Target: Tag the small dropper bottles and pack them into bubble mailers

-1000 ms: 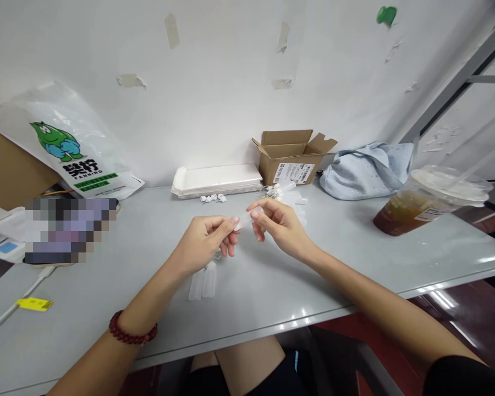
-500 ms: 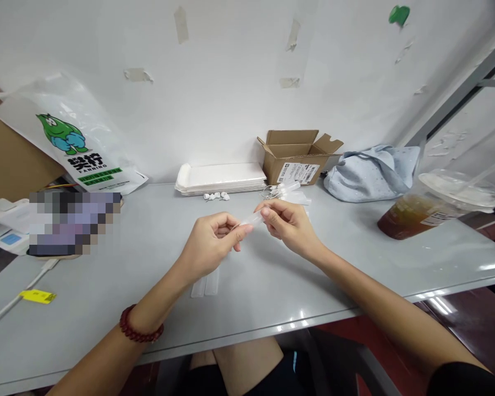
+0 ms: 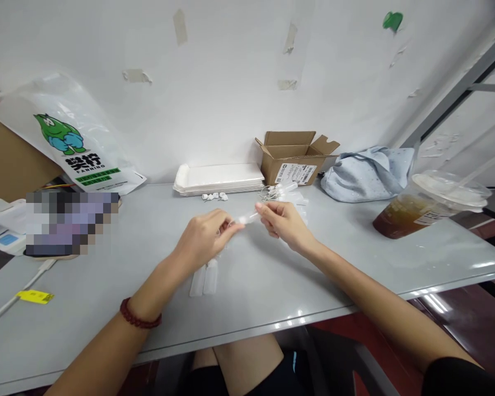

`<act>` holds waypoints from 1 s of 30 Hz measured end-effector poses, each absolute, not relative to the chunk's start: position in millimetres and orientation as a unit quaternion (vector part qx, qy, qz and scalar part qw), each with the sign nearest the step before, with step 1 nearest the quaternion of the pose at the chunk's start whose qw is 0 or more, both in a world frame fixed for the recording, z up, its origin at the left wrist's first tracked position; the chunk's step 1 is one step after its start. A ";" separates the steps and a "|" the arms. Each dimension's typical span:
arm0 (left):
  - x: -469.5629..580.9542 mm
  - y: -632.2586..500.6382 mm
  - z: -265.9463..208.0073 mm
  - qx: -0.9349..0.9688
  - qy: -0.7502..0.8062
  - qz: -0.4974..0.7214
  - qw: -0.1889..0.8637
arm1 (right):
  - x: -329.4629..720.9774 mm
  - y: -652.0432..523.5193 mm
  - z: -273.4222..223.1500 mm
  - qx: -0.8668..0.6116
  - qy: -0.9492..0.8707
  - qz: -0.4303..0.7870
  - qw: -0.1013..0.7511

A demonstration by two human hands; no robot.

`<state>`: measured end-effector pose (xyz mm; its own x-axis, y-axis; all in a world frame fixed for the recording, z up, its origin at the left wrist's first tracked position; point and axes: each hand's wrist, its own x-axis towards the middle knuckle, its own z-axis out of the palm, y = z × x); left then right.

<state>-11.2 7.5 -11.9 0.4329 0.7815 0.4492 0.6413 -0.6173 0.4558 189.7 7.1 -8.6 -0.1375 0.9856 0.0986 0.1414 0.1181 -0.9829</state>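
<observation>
Between my hands, above the tabletop, is a small translucent plastic tube (image 3: 252, 216) with a white part at its left end. My left hand (image 3: 204, 234) pinches that white end between thumb and fingers, which partly hide it. My right hand (image 3: 284, 224) is closed on the opposite end with thumb and forefinger. Below my left hand, two similar clear tubes (image 3: 203, 279) lie side by side on the table. Several small white caps (image 3: 214, 196) sit in a row farther back. Behind my right hand lies a cluster of clear tubes with white caps and thin wire-like pieces (image 3: 286, 191).
A stack of white trays (image 3: 220, 179) and an open cardboard box (image 3: 293, 157) stand against the wall. To the right are a blue cloth bag (image 3: 365, 175) and a lidded drink cup (image 3: 408, 212). A plastic bag (image 3: 66, 132), a phone-like item (image 3: 72, 223) and a cable (image 3: 8, 305) are left.
My left hand has shifted slightly left along the tube, and a white part now shows at that end. My right hand keeps its hold. The view has moved slightly.
</observation>
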 end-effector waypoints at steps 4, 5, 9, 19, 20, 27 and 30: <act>-32.0 35.1 -20.1 0.782 0.514 0.329 0.127 | 215.1 23.6 -3.9 -0.507 -0.628 0.260 0.530; -37.5 42.5 -23.4 0.764 0.537 0.338 0.118 | 223.6 28.6 -2.6 -0.512 -0.635 0.216 0.537; -52.9 70.2 -39.6 0.756 0.544 0.353 0.086 | 256.0 47.4 0.3 -0.557 -0.648 0.105 0.508; -57.9 96.3 -65.5 0.812 0.492 0.310 0.043 | 285.8 61.6 -0.9 -0.585 -0.661 0.085 0.463; -58.0 97.1 -66.7 0.814 0.491 0.308 0.038 | 286.7 62.7 -1.9 -0.585 -0.661 0.077 0.463; -59.5 101.6 -72.9 0.813 0.492 0.308 0.036 | 292.7 68.4 -7.2 -0.599 -0.677 0.069 0.422; -60.1 101.7 -73.2 0.806 0.498 0.316 0.044 | 293.0 67.4 -7.2 -0.600 -0.689 0.088 0.396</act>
<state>-60.1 101.7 -73.2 0.3030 0.8314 0.4659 0.7755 -0.4992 0.3866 293.0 67.4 -7.2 0.0346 0.8973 0.4402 0.7578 0.2636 -0.5969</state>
